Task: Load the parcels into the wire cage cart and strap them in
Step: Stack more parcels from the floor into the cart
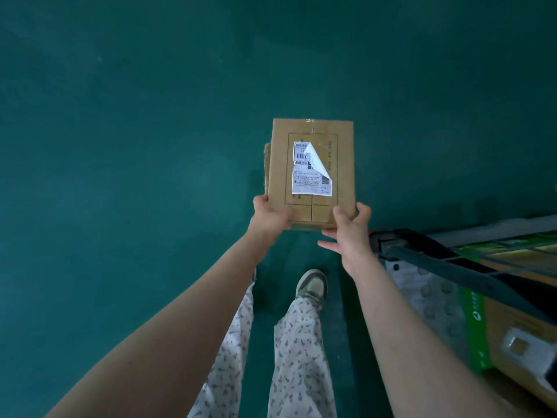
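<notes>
Head view: both bare forearms are reaching straight out in front of the body, and the hands are meeting at the near end of a parcel (312, 206). The left hand (269, 217) is gripping the near left corner, with its fingers wrapping the side edge and the thumb lying on the top face. The right hand (351, 232) is pinching the near right corner, thumb pressing on top and fingers going underneath, while its lower fingers are sticking out loose below the box.

Over at the lower right, the wire cage cart (512, 247) is poking into frame, thin wires and a dark strap (470, 274) crossing it. Inside it, a cardboard box with a green band (477, 315) is sitting beside a grey bubble-wrap packet (428, 294); the rest is blurred.

The parcel is hanging in the air over the green floor (120, 146), just left of the cart and apart from it, ahead of a grey shoe (312, 286) and patterned trousers (297, 342). It is a flat brown carton with a printed dark border and a taped centre seam. Its white shipping label (304, 182) is peeling, the upper right corner curling over. A second cardboard edge is showing beneath its left side.
</notes>
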The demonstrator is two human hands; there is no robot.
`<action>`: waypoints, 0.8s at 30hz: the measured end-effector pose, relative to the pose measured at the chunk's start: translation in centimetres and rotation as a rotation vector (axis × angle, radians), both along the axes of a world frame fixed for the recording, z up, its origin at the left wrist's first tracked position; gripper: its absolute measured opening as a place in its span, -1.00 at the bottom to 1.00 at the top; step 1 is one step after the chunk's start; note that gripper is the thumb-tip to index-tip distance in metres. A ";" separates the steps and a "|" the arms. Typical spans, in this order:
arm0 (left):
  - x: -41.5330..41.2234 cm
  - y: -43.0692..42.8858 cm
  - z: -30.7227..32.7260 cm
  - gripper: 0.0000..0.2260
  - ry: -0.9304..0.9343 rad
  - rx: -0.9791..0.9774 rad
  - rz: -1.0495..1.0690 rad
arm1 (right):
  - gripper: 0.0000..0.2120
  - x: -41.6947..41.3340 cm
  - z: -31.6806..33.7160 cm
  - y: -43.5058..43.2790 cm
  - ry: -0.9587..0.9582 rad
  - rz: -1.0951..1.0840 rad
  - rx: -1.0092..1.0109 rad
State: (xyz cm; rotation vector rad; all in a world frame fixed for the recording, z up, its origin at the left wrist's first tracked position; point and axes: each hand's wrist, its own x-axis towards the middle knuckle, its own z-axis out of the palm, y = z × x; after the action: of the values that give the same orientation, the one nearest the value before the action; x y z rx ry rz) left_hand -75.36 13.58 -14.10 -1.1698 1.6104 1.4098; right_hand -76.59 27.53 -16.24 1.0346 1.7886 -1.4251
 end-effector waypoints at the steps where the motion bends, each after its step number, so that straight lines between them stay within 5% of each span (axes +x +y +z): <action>1: -0.1 0.0 1.1 -0.54 0.005 0.001 0.029 | -0.63 0.0 1.1 -0.3 0.029 0.002 0.008; 5: -0.3 -0.8 5.1 -0.62 0.062 -0.022 0.072 | -0.80 -0.3 5.2 -0.8 0.062 0.010 -0.001; 24: 2.3 -5.8 32.7 -0.60 0.475 -0.065 0.038 | -0.67 2.7 33.6 -5.5 0.313 -0.045 -0.073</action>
State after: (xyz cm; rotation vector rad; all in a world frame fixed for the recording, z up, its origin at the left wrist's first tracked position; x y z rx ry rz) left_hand -73.10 7.81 18.59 -0.9475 1.9730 1.7660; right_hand -73.88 22.02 17.33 0.8553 1.9213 -1.7453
